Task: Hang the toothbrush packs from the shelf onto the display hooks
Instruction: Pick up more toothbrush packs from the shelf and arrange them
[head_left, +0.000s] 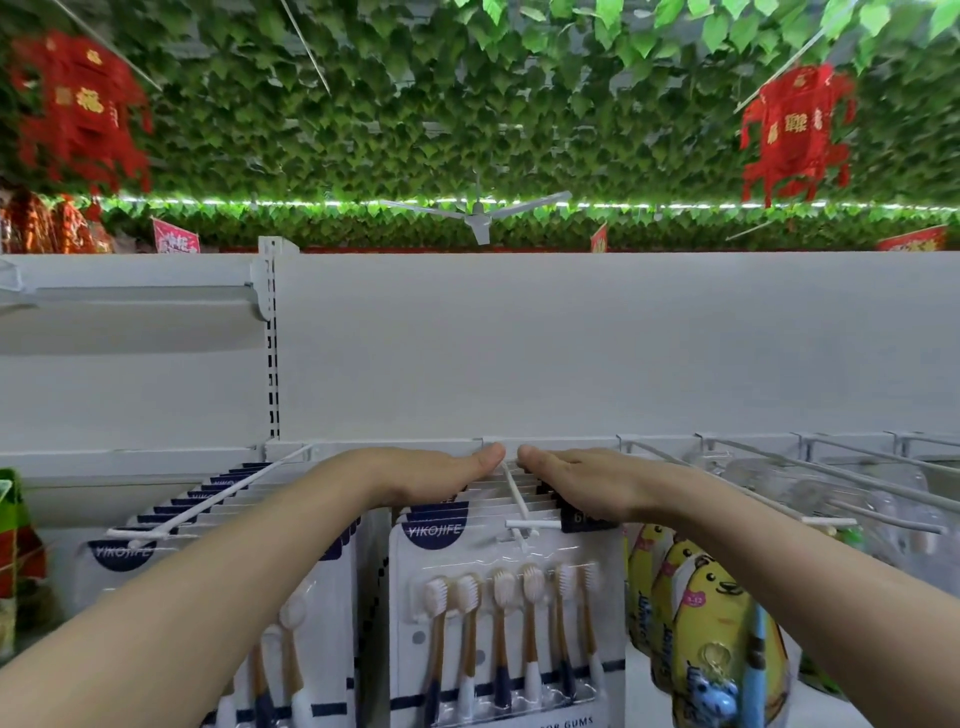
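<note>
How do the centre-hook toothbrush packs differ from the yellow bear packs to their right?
The centre toothbrush packs are white rectangular cards showing six brushes each; the yellow bear packs are bear-shaped with one blue brush visible. Both hands, left and right, rest flat on the centre packs; the bear packs are untouched. Both rows hang from white hooks.

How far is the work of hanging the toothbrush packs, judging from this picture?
Two hooks already look full: a row of white toothbrush packs hangs on the middle hook, another on the left hook. In hand: the left hand and right hand lie flat on the tops of the middle row, holding no pack. The hooks at the right carry other goods. Whether packs remain on the shelf is not visible.
</note>
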